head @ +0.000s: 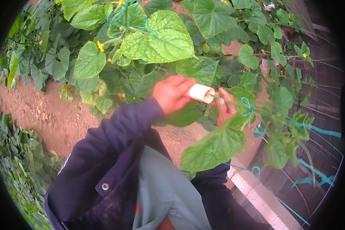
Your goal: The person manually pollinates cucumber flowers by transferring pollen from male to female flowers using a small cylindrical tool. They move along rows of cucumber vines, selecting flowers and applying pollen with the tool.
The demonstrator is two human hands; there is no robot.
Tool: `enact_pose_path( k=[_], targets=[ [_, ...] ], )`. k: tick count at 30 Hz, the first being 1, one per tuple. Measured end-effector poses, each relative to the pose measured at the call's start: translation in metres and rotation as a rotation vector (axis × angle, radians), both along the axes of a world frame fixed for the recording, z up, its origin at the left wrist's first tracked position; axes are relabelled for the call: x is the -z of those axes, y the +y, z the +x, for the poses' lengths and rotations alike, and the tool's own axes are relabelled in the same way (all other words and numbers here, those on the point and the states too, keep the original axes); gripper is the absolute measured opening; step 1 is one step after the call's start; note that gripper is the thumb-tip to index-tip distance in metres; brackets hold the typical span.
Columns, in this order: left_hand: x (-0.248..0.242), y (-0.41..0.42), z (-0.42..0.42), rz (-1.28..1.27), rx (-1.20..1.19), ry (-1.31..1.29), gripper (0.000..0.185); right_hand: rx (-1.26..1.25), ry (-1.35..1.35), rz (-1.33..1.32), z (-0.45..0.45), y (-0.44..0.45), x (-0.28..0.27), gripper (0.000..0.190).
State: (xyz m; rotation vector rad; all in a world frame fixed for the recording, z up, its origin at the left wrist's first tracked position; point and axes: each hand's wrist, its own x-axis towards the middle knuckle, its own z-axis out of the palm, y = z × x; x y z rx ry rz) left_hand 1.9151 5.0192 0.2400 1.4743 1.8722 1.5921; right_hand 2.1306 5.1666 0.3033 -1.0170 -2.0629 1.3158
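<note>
My left hand (175,93) grips the left end of a short, pale tube (200,93), whose open end faces right. A thin cucumber vine stem (233,101) reaches that open end; whether it runs inside is unclear. Just right of the tube is my right hand (224,107), fingers around the stem area and partly hidden by a large leaf (214,146); its grip cannot be made out. Teal twine (247,105) is looped on the stem beside my right hand. Above my hands hangs a broad cucumber leaf (161,40), with a yellow flower (100,46) to its left.
Dense cucumber vines (57,60) spread behind and at the lower left, with bare soil (57,115) between them. A pale concrete curb (258,198) runs at the lower right, beside dark ground sheeting (319,115). Loose teal twine (313,126) and thin lines cross the right side.
</note>
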Motion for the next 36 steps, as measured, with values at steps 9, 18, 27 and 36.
enact_pose_path(
  k=[9, 18, 27, 36],
  targets=[
    [-0.005, -0.003, -0.001, 0.058, -0.07, 0.127, 0.054, -0.062, -0.005, 0.145, -0.007, -0.001, 0.005, 0.035],
    [0.026, -0.003, 0.015, -0.056, -0.119, 0.008, 0.07, 0.01, 0.134, -0.131, -0.002, 0.023, 0.016, 0.034],
    [0.039, -0.001, 0.022, -0.092, -0.217, -0.056, 0.066, -0.103, 0.134, -0.197, -0.021, 0.03, 0.002, 0.035],
    [0.049, -0.062, -0.01, -0.156, -0.371, -0.162, 0.066, 0.33, 0.265, -0.169, -0.011, 0.031, 0.045, 0.046]
  ],
)
